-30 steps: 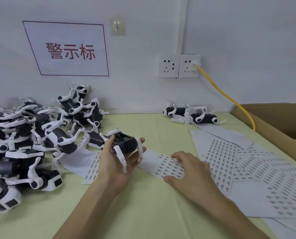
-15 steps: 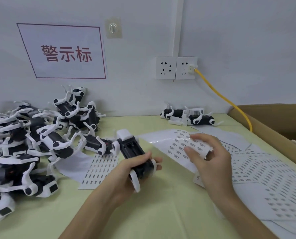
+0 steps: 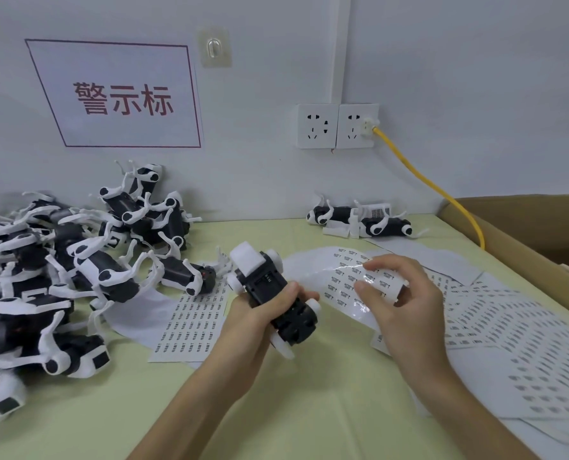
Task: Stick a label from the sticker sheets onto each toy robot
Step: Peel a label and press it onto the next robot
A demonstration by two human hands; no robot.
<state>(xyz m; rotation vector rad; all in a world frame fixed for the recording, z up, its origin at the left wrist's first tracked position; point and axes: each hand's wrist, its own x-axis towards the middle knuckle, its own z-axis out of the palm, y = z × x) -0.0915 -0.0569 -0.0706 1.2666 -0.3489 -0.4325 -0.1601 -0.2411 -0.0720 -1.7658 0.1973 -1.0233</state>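
Note:
My left hand point(image 3: 263, 318) grips a black-and-white toy robot point(image 3: 273, 290) belly-up above the green table point(image 3: 276, 410), its white head pointing away from me. My right hand point(image 3: 399, 300) holds a curled sticker sheet point(image 3: 339, 277) lifted off the table, with thumb and fingers pinching its right edge. The sheet arches between both hands. A flat sticker sheet point(image 3: 193, 320) lies left of the held robot. More sheets point(image 3: 508, 330) are spread at the right.
A big pile of toy robots point(image 3: 54, 277) fills the left side. Two robots point(image 3: 359, 222) lie by the back wall under the sockets point(image 3: 338, 126). A yellow cable point(image 3: 435, 190) runs down to an open cardboard box point(image 3: 525, 234) at the right.
My right hand lifted the sticker sheet off the table and curled it. My left hand brought the robot nearer and turned it belly-up.

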